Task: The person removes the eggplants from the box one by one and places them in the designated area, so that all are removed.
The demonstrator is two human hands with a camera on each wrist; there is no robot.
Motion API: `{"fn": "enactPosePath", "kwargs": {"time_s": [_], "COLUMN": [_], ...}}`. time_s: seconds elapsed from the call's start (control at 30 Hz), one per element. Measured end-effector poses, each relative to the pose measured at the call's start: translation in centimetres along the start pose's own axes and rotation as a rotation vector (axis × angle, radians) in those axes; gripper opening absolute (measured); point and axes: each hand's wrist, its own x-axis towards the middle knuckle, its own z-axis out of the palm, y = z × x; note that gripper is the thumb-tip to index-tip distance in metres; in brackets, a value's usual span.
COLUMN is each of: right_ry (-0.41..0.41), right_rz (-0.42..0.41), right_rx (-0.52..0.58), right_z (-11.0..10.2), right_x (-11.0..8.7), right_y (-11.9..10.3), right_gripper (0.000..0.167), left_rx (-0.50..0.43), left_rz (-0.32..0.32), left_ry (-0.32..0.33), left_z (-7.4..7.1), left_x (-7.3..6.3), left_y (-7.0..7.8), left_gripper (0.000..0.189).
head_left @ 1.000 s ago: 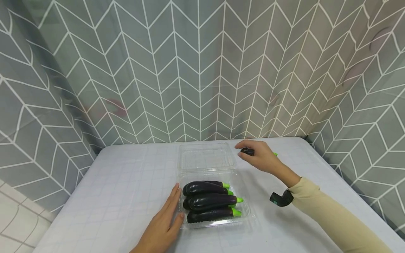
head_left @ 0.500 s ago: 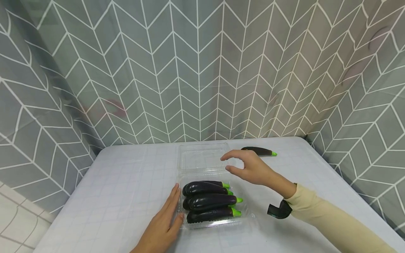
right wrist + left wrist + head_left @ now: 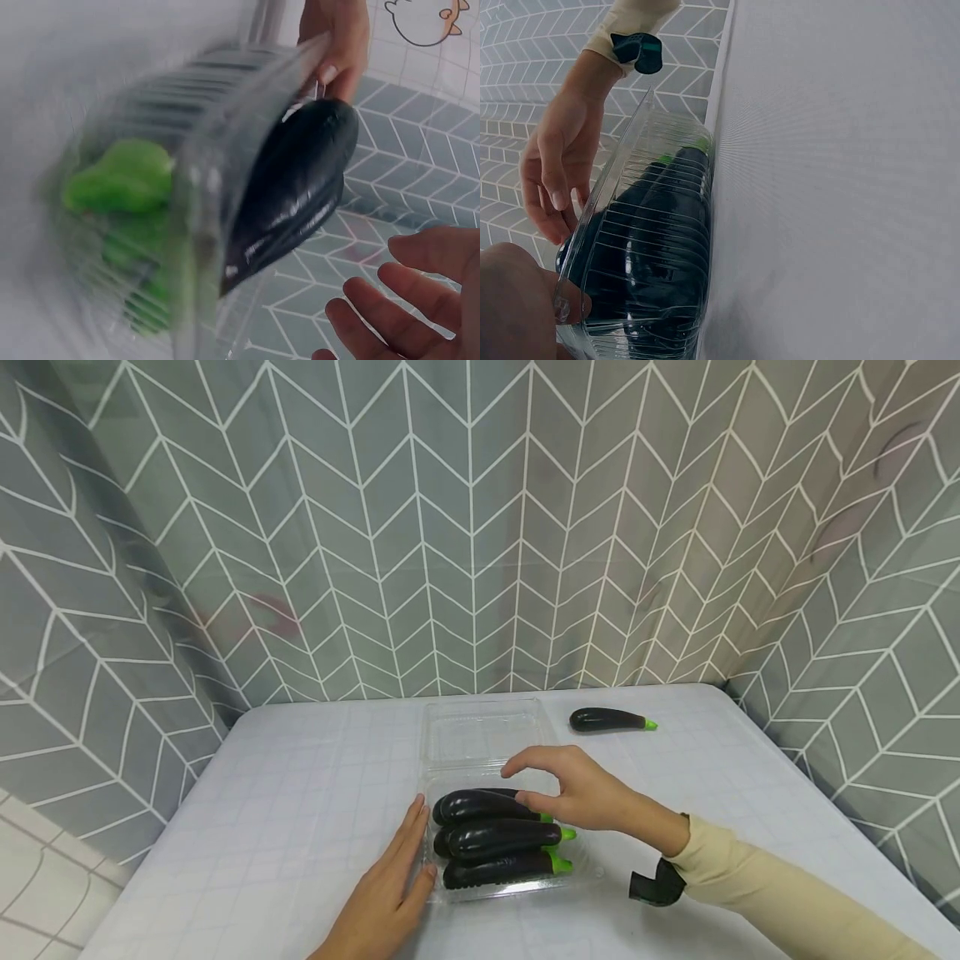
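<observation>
A clear plastic clamshell container [image 3: 517, 887] holds several dark purple eggplants [image 3: 502, 838] with green stem caps pointing right. My left hand [image 3: 386, 881] lies along its left wall with fingers extended, and the thumb [image 3: 574, 300] touches the rim in the left wrist view. Over the far right part of the container hovers my right hand [image 3: 581, 789], thumb and fingers spread apart with nothing between them. Its thumb overlaps the farthest eggplants in the head view. One more eggplant [image 3: 607, 720] lies on the table to the right of the raised lid [image 3: 483, 735].
The table [image 3: 300, 802] wears a white cloth with a faint grid. Grey chevron-patterned curtains [image 3: 480, 527] rise behind it and on both sides. A black strap piece [image 3: 657, 885] hangs at the right sleeve [image 3: 765, 885].
My right hand has left the single eggplant on the table and moved left and nearer, over the container. That eggplant now shows fully. My left hand has stayed put.
</observation>
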Motion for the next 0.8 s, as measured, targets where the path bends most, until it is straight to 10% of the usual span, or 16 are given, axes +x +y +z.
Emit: {"fn": "enactPosePath", "kwargs": {"time_s": [0.8], "right_ry": [-0.096], "right_rz": [-0.034], "right_rx": [0.03], "right_z": [2.9], "right_x": [-0.9], "right_y": [-0.3], "right_gripper": [0.038], "left_rx": [0.0], "left_rz": [-0.002], "left_ry": [-0.004], "left_z": [0.0], "left_x": [0.0], "left_y": [-0.1], "left_gripper": [0.074]}}
